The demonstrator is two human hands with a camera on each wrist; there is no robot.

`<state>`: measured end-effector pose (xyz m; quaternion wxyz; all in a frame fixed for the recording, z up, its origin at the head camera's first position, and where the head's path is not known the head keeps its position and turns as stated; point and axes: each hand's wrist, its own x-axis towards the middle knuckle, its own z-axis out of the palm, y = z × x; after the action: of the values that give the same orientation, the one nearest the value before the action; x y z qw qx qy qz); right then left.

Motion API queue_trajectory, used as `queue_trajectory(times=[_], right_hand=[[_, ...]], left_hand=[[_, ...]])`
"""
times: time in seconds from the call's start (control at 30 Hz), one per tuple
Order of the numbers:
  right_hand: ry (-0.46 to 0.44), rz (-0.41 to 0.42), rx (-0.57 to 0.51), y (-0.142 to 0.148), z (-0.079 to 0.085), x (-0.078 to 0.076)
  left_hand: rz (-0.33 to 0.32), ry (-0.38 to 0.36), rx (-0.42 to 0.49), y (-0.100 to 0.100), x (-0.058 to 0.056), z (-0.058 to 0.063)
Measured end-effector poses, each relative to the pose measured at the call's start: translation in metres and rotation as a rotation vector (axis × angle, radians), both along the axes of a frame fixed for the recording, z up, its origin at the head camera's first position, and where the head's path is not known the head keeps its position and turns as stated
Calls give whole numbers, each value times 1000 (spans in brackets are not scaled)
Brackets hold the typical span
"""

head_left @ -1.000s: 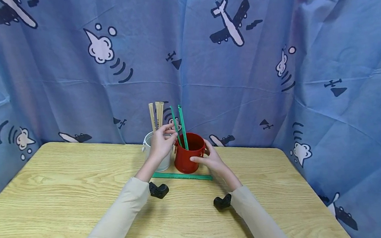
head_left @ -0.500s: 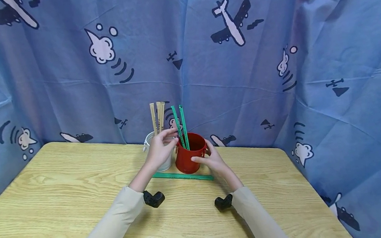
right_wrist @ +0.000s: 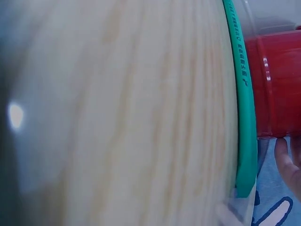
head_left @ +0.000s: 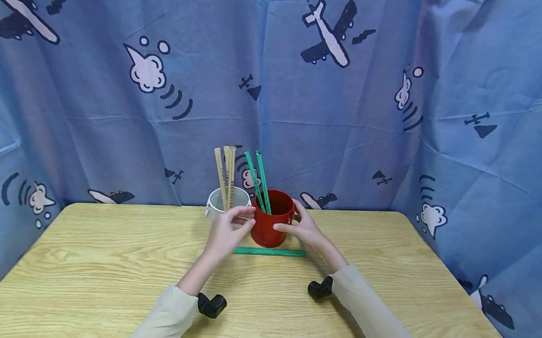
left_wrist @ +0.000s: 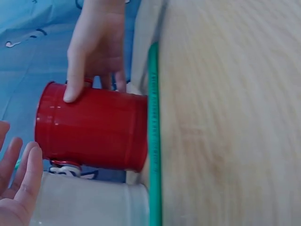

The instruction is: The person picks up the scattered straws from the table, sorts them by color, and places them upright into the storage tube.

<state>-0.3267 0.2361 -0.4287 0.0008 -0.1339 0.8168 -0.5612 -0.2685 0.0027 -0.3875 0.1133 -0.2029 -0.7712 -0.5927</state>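
In the head view my right hand [head_left: 306, 232] holds the red bucket [head_left: 268, 232] from its right side, thumb in front. The left wrist view shows that thumb lying on the wall of the red bucket [left_wrist: 101, 129]. My left hand [head_left: 223, 236] is left of the red bucket and in front of the white bucket [head_left: 241, 196]; its fingers [left_wrist: 30, 176] look spread and hold nothing. Two upright green wrapped straws [head_left: 263, 178] lean inside the red bucket. Another green wrapped straw [head_left: 274, 252] lies on the table before it, seen closer as a printed green straw [right_wrist: 245, 108].
Several tan wrapped straws [head_left: 221, 174] stand in the white bucket. The wooden table [head_left: 114, 271] ends at a blue patterned curtain [head_left: 207, 115] behind. Black wrist devices [head_left: 212, 305] sit at both cuffs.
My left hand has let go of a green straw, now leaning in the red bucket, and has moved down toward me. My right hand stays on the bucket.
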Motion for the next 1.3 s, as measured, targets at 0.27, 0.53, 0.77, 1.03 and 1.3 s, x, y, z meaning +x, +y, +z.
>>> queue_trajectory(times=[0.27,0.53,0.77,1.03,1.3], right_hand=[[-14,14,-10,0,5,3],[-31,45,-28,-3,25,16],[0,40,-22,0,4,1],[6,19,-29,-1,-1,0],[4,23,-30,0,-1,-2]], left_hand=[[-74,-82,-150,-5,6,-12],[-153,-112,-335,-13,0,-27],[-213,-91,-453,-12,-3,-32],[-202,-107,-540,-5,-8,-35],[-200,-77,-633,-4,-7,-35]])
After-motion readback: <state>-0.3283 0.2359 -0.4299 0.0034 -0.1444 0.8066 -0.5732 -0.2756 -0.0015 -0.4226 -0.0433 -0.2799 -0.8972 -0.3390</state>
